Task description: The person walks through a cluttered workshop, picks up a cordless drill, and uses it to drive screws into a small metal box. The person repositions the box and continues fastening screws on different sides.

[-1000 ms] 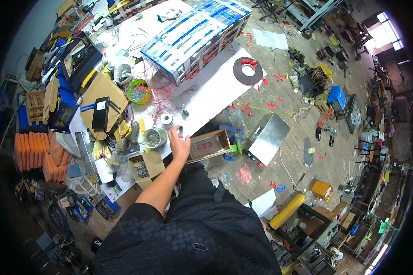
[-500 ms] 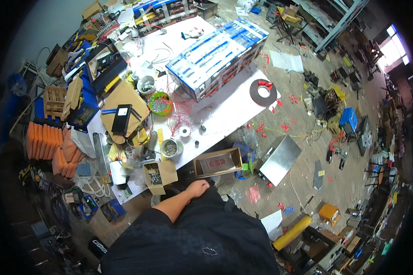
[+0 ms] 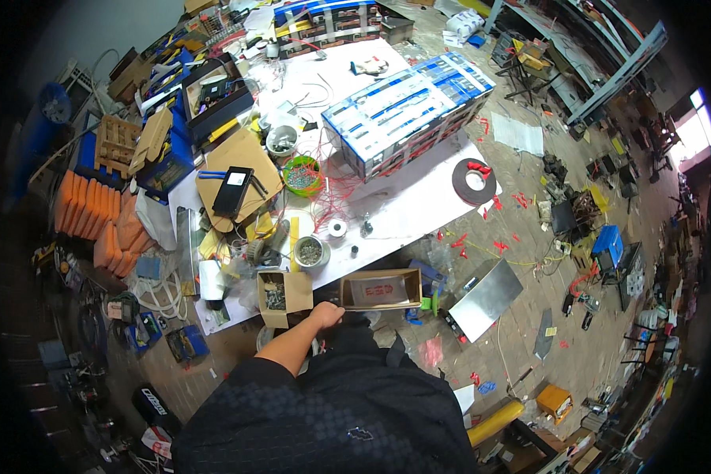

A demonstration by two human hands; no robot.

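Observation:
My left hand (image 3: 327,314), fingers curled closed, is at the near left corner of an open, long cardboard box (image 3: 412,289). Whether it touches the box, and what lies inside the fingers, cannot be made out. Inside that box lies a pale sheet with red print (image 3: 378,291). Just left of the hand, a small open carton (image 3: 298,291) of metal parts stands at the table edge. A white tub of small fasteners (image 3: 311,252) is behind it. My right hand is out of view.
On the white table (image 3: 395,225) sit a large blue-and-white wrapped block (image 3: 407,107), a green bowl of fasteners (image 3: 302,175), a black device (image 3: 233,192) and tangled red wires. A silver metal case (image 3: 488,300) and a black tape roll (image 3: 474,182) are to the right.
My left hand has moved left and slightly forward, to the long box's near left corner. The whole view has shifted a little, so the table appears farther right.

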